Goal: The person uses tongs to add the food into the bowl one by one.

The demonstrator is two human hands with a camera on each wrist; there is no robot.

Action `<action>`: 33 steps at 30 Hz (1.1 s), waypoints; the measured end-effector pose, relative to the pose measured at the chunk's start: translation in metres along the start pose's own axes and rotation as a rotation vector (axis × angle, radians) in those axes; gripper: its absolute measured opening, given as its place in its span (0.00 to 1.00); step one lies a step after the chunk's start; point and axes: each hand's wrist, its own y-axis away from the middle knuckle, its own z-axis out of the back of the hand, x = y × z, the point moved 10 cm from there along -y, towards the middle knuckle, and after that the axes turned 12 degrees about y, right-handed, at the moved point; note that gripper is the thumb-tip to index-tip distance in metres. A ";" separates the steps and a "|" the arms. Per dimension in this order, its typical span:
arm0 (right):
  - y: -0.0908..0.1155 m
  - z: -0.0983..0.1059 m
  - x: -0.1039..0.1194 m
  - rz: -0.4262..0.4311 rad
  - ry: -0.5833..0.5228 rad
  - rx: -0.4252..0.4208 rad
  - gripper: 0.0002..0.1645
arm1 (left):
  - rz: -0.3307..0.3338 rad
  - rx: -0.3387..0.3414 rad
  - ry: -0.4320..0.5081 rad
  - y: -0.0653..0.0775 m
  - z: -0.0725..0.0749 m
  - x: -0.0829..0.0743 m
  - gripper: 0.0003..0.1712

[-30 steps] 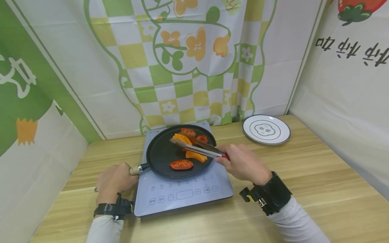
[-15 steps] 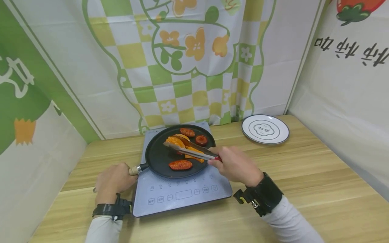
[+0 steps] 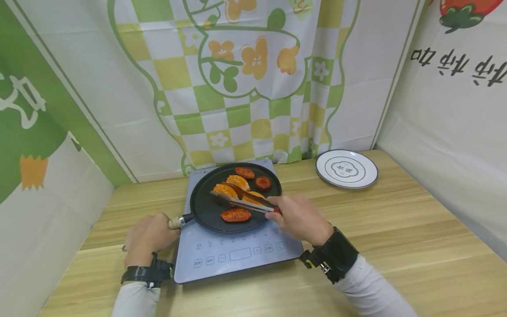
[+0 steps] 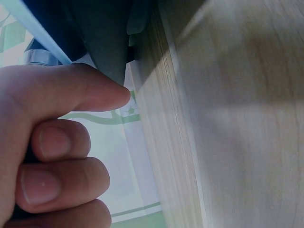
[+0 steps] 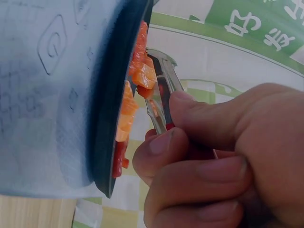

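My left hand (image 3: 148,235) grips the wooden handle (image 3: 174,223) of a round black frying pan (image 3: 203,209); the left wrist view shows its curled fingers (image 4: 66,183). In my right hand (image 3: 299,219) is a pair of metal tongs (image 3: 249,204) with red on the grip. The tongs' tips are at the leftmost orange food piece (image 3: 225,190) in the pan. Two more orange pieces lie to its right, one behind the other. A reddish chicken wing (image 3: 236,215) lies nearest the front, another wing (image 3: 244,172) at the back, beside a round red slice (image 3: 262,182).
Under the pan is a grey induction cooktop (image 3: 239,264) with touch controls along its front. A white plate (image 3: 347,174) with a dark rim stands at the back right of the wooden table (image 3: 400,229). A patterned curtain (image 3: 222,110) hangs behind.
My right hand has moved left and toward me with the tongs. An orange piece at their tips has shifted left in the pan. My left hand stays on the handle.
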 end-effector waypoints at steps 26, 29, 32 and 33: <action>-0.002 -0.013 0.006 -0.012 0.001 0.044 0.29 | -0.014 -0.008 -0.003 -0.001 0.000 -0.002 0.21; -0.002 -0.013 0.005 -0.024 0.000 0.053 0.29 | -0.017 -0.008 -0.007 0.000 0.000 -0.003 0.22; -0.002 -0.013 0.004 -0.035 -0.004 0.058 0.30 | -0.015 -0.005 -0.009 0.000 0.000 -0.004 0.22; -0.002 -0.013 0.004 -0.035 -0.005 0.058 0.30 | -0.014 -0.004 -0.009 0.000 0.001 -0.004 0.22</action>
